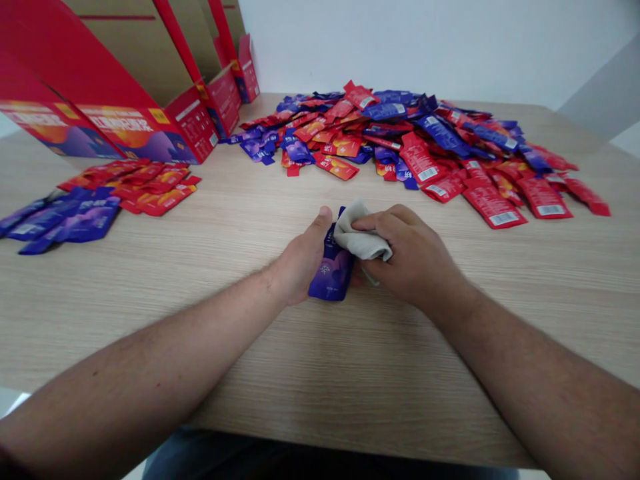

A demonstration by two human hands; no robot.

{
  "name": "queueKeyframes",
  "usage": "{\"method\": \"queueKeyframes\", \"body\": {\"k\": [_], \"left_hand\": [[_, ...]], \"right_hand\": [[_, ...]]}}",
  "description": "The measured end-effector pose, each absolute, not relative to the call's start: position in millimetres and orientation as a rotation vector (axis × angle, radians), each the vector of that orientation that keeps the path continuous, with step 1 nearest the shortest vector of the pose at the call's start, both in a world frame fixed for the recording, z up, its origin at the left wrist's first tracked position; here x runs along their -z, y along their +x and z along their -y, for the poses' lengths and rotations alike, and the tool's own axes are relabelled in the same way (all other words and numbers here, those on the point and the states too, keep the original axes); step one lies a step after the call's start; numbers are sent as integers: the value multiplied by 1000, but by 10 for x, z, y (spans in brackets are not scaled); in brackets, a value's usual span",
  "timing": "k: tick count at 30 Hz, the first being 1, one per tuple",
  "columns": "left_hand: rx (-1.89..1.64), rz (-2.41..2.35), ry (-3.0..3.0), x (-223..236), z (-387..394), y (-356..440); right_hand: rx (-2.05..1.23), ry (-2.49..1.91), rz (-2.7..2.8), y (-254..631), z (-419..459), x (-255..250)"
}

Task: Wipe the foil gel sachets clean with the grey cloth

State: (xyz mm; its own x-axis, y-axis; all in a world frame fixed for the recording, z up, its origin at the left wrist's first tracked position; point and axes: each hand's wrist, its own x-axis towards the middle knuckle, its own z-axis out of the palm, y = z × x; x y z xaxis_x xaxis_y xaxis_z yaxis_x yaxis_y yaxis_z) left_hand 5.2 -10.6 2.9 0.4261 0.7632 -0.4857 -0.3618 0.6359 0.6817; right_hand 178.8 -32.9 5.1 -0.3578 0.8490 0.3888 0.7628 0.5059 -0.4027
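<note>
A purple pouch point(332, 277) lies tilted in my left hand point(302, 259), its printed face up and my thumb along its left edge. The fingers of that hand are mostly hidden beneath the pouch. Bunched in my right hand point(411, 252) is a pale grey cloth point(361, 235). The cloth touches the upper right part of the pouch and covers some of its print. Both hands are over the middle of the wooden table point(320, 373).
A wide heap of red and purple pouches point(360, 127) spreads along the back. At left lie a group of red pouches point(145, 183) and several purple pouches point(75, 217). Behind them stand open red display boxes point(190, 127) against the white wall point(425, 47).
</note>
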Motion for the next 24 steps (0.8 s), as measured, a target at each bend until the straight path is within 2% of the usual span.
{"method": "queueKeyframes", "body": {"k": [6,10,24], "left_hand": [[-844,-851,522,6,103,65],[-799,-844,494,14,98,54],[-787,-826,492,-16,103,50]], "right_hand": [[-272,-1215,2340,1761,376,-61],[-226,-1305,2249,1780,356,-49],[-307,-1221,2368,1735,406,-67]]}}
